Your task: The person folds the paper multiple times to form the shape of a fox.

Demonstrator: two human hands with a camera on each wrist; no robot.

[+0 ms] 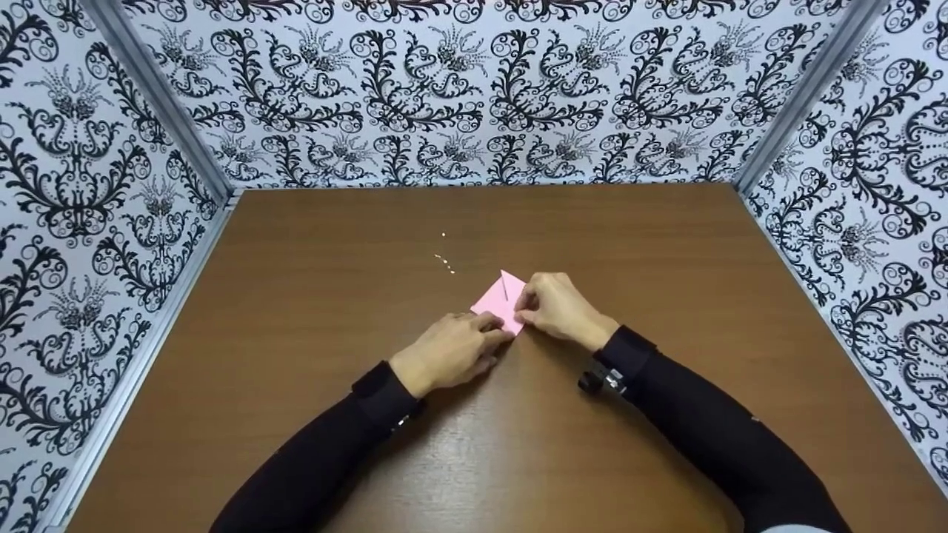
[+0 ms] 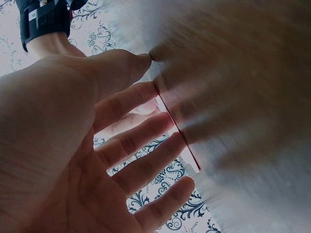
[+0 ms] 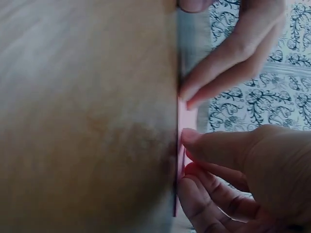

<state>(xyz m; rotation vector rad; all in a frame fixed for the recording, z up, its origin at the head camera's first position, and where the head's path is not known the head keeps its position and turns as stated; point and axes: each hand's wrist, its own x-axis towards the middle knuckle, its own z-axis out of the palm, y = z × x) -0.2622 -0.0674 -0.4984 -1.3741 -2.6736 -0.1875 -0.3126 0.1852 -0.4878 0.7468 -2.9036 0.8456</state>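
A small folded piece of pink paper (image 1: 490,299) lies on the brown table, one pointed corner toward the back wall and a slit-like fold line near that corner. My left hand (image 1: 448,349) rests at its lower left edge, fingertips on the paper. In the left wrist view those fingers are fairly straight and spread, their tips along the thin paper edge (image 2: 193,159). My right hand (image 1: 561,305) pinches the paper's right side between thumb and fingers. From the right wrist, the paper (image 3: 186,116) appears nearly edge-on, with both hands' fingertips at it; the pinched part is partly hidden.
Several tiny pale specks (image 1: 445,260) lie on the table (image 1: 333,244) behind and left of the paper. Black-and-white patterned walls (image 1: 474,96) enclose the back and both sides, with grey metal strips at the corners. A dark wrist camera (image 1: 590,382) hangs under the right cuff.
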